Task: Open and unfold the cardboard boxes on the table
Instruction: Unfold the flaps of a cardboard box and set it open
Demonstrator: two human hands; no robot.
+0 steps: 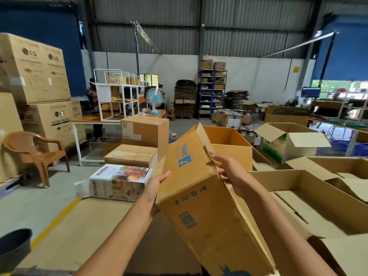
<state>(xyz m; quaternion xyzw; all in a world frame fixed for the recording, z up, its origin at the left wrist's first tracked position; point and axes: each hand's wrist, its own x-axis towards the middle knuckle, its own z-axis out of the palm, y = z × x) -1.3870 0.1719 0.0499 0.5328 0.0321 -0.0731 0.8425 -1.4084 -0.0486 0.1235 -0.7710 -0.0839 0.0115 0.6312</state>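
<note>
I hold a tall brown cardboard box with blue print (199, 196) tilted above the table (95, 226), its far flap raised. My left hand (154, 188) presses flat against its left side. My right hand (229, 172) grips its right edge near the top corner. Beyond it stands an open-topped brown box (233, 144). To the right lies a wide shallow box (318, 200) with its flaps open. A printed white carton (119, 182) lies on its side at the left, with two closed brown boxes (143, 136) behind it.
An open box with green print (286, 142) stands at the far right. A dark bucket (15, 248) sits at the lower left by a yellow floor line. A brown plastic chair (33, 152) and stacked large cartons (35, 72) stand at the left. A fan (154, 100) is on a far table.
</note>
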